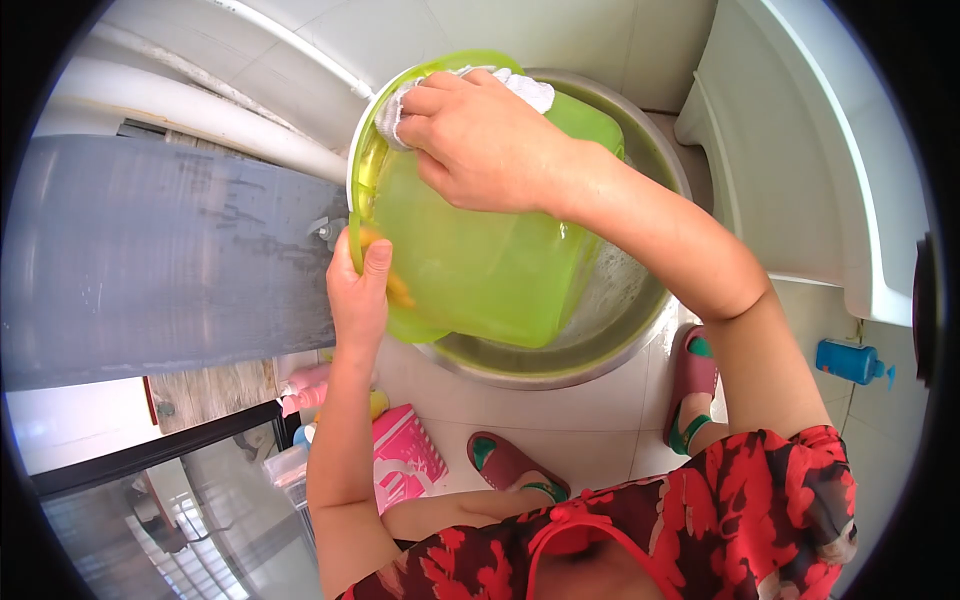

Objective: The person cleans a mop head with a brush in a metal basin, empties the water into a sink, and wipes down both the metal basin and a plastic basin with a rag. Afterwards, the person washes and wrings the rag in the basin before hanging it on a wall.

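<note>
A translucent green plastic bucket [480,260] lies tipped on its side over a wide metal basin [560,378]. Its rim faces left, where a white handle [352,160] curves along it. My left hand [362,285] grips the lower part of the rim, thumb outside and fingers showing through the plastic from within. Bunched under my right hand [480,140] is a white cloth [528,92], pressed against the bucket's wall close to the upper rim. Sudsy water [615,285] shows in the basin beside the bucket; the rest of it is hidden below.
White pipes [200,110] and a large grey cylinder [170,260] stand at the left. A white ceramic fixture [810,150] rises at the right, with a blue pump bottle [848,361] near it. Below left is a pink basket [405,455]. My slippered feet are beside the basin.
</note>
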`<state>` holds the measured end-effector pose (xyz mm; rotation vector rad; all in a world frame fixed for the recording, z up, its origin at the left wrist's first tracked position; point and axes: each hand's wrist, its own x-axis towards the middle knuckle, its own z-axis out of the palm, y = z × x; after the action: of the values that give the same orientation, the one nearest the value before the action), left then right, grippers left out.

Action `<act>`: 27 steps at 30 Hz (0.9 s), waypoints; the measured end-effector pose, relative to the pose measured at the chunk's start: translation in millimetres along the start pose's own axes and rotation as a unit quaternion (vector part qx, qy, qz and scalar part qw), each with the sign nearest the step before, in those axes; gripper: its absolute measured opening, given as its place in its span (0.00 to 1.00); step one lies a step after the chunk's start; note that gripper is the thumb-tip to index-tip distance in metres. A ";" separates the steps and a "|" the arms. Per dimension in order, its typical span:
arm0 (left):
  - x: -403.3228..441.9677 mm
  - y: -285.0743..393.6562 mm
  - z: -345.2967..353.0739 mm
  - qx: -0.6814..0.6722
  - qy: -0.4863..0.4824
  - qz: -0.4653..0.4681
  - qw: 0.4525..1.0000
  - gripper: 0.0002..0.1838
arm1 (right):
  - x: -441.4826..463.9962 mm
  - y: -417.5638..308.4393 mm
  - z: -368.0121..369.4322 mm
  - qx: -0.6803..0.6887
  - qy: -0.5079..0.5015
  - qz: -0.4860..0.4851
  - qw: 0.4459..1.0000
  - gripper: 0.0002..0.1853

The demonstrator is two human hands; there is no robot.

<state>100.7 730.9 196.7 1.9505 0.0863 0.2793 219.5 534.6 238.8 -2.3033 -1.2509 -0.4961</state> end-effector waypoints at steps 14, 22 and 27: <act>-1.6 7.7 3.4 -0.008 -0.031 -0.030 0.999 0.29 | -4.5 -5.4 6.1 0.004 0.041 -0.077 0.996 0.10; -0.6 3.7 5.8 0.009 0.015 -0.047 0.999 0.28 | -9.7 -20.9 2.6 -0.054 -0.001 -0.125 0.991 0.10; 0.5 1.3 4.6 0.013 0.032 -0.067 0.997 0.29 | -22.5 -33.8 8.1 -0.079 0.012 -0.173 0.982 0.09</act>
<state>102.2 726.4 196.3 1.9516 0.2638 0.2530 179.8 539.8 228.2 -2.2026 -1.6648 -0.7644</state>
